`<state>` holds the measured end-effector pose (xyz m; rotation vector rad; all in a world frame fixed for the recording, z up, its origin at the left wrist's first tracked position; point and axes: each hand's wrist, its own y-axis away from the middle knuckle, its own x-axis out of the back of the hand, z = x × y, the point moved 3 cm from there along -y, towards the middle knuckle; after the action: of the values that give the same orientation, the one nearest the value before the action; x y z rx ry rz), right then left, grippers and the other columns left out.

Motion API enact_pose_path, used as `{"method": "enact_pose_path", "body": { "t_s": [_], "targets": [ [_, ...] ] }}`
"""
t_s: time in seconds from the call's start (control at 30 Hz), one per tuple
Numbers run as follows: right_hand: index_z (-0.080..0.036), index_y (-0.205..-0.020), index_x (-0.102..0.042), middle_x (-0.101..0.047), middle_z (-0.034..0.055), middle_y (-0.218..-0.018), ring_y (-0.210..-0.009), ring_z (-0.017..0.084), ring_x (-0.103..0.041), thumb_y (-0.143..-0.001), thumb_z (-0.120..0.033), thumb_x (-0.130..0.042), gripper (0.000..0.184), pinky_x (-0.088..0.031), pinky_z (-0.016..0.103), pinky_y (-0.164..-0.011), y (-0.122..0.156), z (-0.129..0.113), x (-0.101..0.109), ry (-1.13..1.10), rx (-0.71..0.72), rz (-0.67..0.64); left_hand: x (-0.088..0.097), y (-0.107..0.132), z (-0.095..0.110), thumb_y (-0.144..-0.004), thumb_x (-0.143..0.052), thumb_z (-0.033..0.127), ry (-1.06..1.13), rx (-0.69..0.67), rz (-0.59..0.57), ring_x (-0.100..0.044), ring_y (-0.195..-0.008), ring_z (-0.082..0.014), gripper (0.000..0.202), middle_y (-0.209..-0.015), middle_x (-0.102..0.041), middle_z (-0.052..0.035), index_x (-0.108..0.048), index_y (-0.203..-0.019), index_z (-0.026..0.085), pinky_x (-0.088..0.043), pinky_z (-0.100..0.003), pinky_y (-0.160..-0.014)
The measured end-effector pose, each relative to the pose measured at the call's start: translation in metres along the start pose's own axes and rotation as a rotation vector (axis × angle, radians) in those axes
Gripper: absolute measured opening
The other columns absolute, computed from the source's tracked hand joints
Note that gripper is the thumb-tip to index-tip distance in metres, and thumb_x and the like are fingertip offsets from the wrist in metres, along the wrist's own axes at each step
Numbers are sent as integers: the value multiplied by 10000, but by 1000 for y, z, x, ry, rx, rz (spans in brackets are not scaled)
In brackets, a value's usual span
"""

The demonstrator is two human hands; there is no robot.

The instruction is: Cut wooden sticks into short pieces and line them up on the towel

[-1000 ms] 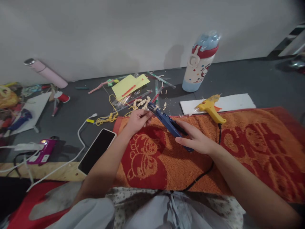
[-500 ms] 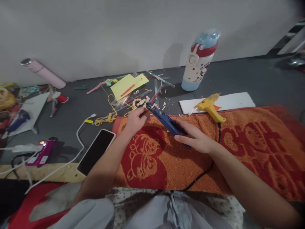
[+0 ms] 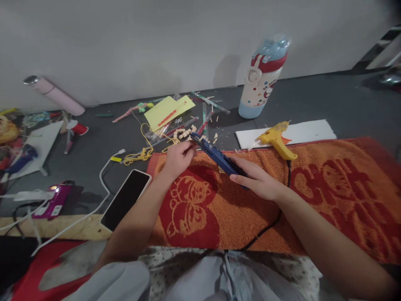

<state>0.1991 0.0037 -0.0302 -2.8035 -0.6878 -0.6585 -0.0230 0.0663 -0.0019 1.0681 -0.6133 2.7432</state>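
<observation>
My right hand (image 3: 255,177) is wrapped round the handles of a long blue plier-like hand tool (image 3: 219,158), held slantwise above an orange and red towel (image 3: 247,217). The tool's head points up and left, close to my left hand (image 3: 181,158). My left fingers are pinched together beside that head; what is between them is hidden. Just beyond the head lie short pale wooden pieces (image 3: 184,133), some in a curved row. A small pale piece (image 3: 222,170) shows on the towel below the tool.
A yellow glue gun (image 3: 277,140) lies on a white board (image 3: 308,132). A cartoon bottle (image 3: 261,85) stands behind. Leftward are a phone (image 3: 125,200), yellow cord (image 3: 138,156), yellow paper (image 3: 166,110), a pink flask (image 3: 58,96) and a purple power block (image 3: 53,201) with cables.
The tool's handles look closer together now under my right hand. Both hands keep nearly the same place; the view has shifted slightly.
</observation>
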Motion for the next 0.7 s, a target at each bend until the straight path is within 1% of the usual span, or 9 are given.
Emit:
{"method": "enact_pose_path", "body": {
  "t_s": [0.3,0.47,0.57,0.7],
  "targets": [
    [-180,-1258,-523,-643,113,-1189,-1109,301,-589,-914,-410,-474,417,-451,460,-969,-2,-1,0,19,-8,-20,0,1,-1,-824,-501,211,11,6,21,-592,-587,-141,190,-627,-668,-15,-658,-724,172,-398,-232,-598],
    [-171,-1245,-527,-631,119,-1216,-1118,302,-583,-913,-408,-475,411,-448,449,-969,-2,-2,0,21,-20,-21,-1,2,-5,-801,-449,131,-6,-9,-3,-591,-584,-138,252,-622,-662,-26,-615,-616,168,-404,-239,-608],
    [-153,-1232,-528,-629,132,-1212,-1113,303,-581,-907,-415,-474,420,-447,445,-964,-2,-2,0,9,-20,-24,-2,2,-8,-820,-443,157,22,-2,-31,-578,-549,-132,269,-595,-644,-29,-597,-599,163,-404,-239,-590],
    [-158,-1218,-529,-642,123,-1171,-1069,294,-594,-899,-414,-478,412,-452,440,-947,-2,-1,-1,6,-22,-15,-2,1,-8,-848,-455,223,32,17,-49,-570,-523,-125,301,-562,-621,-26,-577,-581,159,-404,-232,-562]
  ]
}}
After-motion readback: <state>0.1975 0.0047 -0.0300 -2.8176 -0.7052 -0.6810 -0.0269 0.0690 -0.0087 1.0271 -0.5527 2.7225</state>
